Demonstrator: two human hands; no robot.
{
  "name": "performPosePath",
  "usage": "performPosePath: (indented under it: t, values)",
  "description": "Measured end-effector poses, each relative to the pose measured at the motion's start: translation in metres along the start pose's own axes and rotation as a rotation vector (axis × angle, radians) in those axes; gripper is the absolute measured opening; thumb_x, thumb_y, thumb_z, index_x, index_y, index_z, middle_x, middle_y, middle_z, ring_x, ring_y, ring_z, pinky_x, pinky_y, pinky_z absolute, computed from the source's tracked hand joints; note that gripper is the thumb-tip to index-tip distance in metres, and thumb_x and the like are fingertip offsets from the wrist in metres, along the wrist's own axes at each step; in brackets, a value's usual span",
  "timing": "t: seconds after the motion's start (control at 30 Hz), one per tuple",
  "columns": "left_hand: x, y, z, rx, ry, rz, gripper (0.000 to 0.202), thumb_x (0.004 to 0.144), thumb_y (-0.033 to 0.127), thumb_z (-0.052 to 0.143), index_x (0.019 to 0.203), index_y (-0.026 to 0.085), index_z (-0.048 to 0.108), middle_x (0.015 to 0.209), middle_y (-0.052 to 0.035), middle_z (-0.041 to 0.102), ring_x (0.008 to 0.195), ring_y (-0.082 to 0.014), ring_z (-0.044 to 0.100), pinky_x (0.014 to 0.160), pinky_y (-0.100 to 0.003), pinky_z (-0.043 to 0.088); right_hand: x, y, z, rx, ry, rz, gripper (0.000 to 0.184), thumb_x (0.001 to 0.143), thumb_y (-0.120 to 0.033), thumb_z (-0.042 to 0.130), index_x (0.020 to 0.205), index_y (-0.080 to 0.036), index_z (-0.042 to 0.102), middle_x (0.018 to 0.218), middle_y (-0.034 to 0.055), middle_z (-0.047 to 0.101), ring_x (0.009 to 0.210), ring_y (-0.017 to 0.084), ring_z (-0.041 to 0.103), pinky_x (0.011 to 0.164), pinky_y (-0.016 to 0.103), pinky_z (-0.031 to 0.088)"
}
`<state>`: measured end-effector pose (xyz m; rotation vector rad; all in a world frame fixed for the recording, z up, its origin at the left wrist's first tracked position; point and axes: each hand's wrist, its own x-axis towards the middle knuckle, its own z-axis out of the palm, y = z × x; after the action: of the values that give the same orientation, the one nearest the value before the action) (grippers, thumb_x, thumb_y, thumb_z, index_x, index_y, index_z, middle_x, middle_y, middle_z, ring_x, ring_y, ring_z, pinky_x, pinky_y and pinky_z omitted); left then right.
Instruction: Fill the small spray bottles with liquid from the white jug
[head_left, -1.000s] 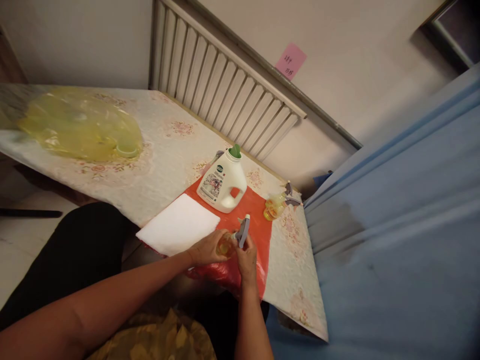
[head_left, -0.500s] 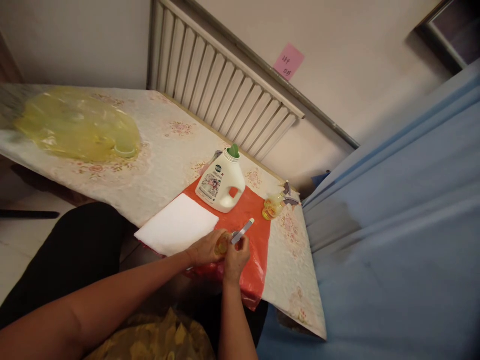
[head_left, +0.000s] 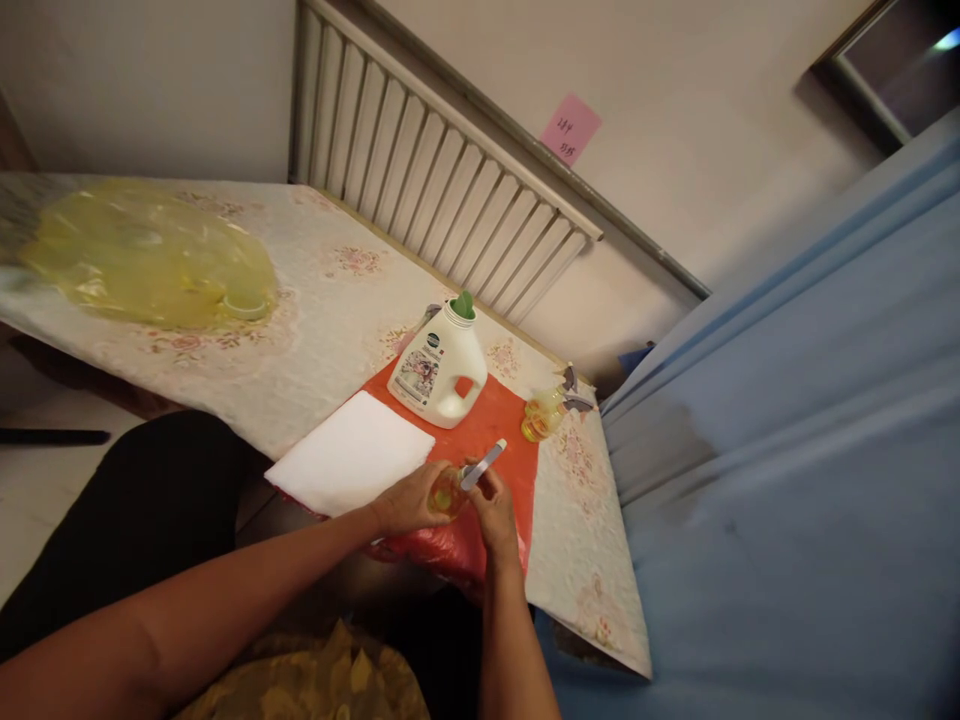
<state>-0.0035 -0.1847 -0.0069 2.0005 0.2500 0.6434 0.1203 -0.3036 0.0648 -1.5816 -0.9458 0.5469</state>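
Note:
My left hand [head_left: 409, 500] is wrapped round a small clear spray bottle [head_left: 448, 492] with yellow liquid in it, held over the near edge of the red plastic sheet [head_left: 491, 430]. At its top, my right hand [head_left: 493, 508] has its fingers closed round the grey-and-white spray head [head_left: 482, 466]; the neck is mostly hidden by the fingers. Just beyond the hands stands a white detergent jug [head_left: 437, 365] with a green spout in its mouth and no cap on it. A folded white cloth or paper [head_left: 352, 450] lies left of my hands on the red sheet.
More spray bottles [head_left: 541, 414] with yellow liquid stand at the right, by the sheet's edge. A yellow plastic bag [head_left: 150, 255] lies at the left on the flowered tablecloth [head_left: 315, 310]. Behind are a radiator [head_left: 442, 165] and, rightward, a blue curtain [head_left: 787, 430].
My right hand has turned about the spray head, its wrist and forearm swinging to the right. The left hand and the bottle stay nearly in place; the view has shifted slightly.

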Motion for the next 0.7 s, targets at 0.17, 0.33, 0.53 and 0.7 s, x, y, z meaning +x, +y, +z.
performPosePath:
  t: [0.17,0.33,0.53,0.7]
  values:
    - [0.001,-0.001,0.0,0.001,-0.014,-0.027,0.081,0.066,0.026,0.079,0.137,0.023,0.04,0.132,-0.0098,0.058,0.119,-0.0309,0.058,0.105,-0.047,0.046,0.004,-0.006,-0.001,-0.03,-0.068,-0.021,0.026,0.079,-0.031,0.066,0.102,-0.021,0.074,0.104,0.0037,0.076,0.098,0.024,0.068,0.09,0.036,0.052]
    - [0.001,-0.003,0.001,-0.008,-0.01,-0.009,0.08,0.067,0.025,0.078,0.137,0.024,0.039,0.131,-0.0091,0.059,0.117,-0.0302,0.059,0.103,-0.048,0.047,-0.004,-0.006,0.005,-0.06,-0.015,-0.034,0.023,0.082,-0.029,0.061,0.1,-0.021,0.072,0.1,0.0018,0.075,0.092,0.021,0.067,0.085,0.031,0.051]
    - [0.001,-0.003,0.002,0.0,0.006,0.025,0.075,0.071,0.03,0.078,0.135,0.023,0.041,0.128,-0.0101,0.06,0.115,-0.0289,0.06,0.102,-0.046,0.048,-0.01,-0.004,0.013,-0.059,0.056,-0.033,0.025,0.083,-0.03,0.059,0.103,-0.022,0.07,0.103,0.0021,0.074,0.096,0.021,0.066,0.087,0.031,0.05]
    - [0.002,-0.004,0.002,0.001,0.013,0.035,0.072,0.073,0.034,0.078,0.134,0.022,0.043,0.125,-0.0099,0.061,0.113,-0.0285,0.061,0.099,-0.044,0.049,-0.011,-0.001,0.021,-0.077,0.137,-0.017,0.028,0.083,-0.033,0.058,0.104,-0.02,0.07,0.104,0.0038,0.074,0.098,0.022,0.066,0.088,0.032,0.049]
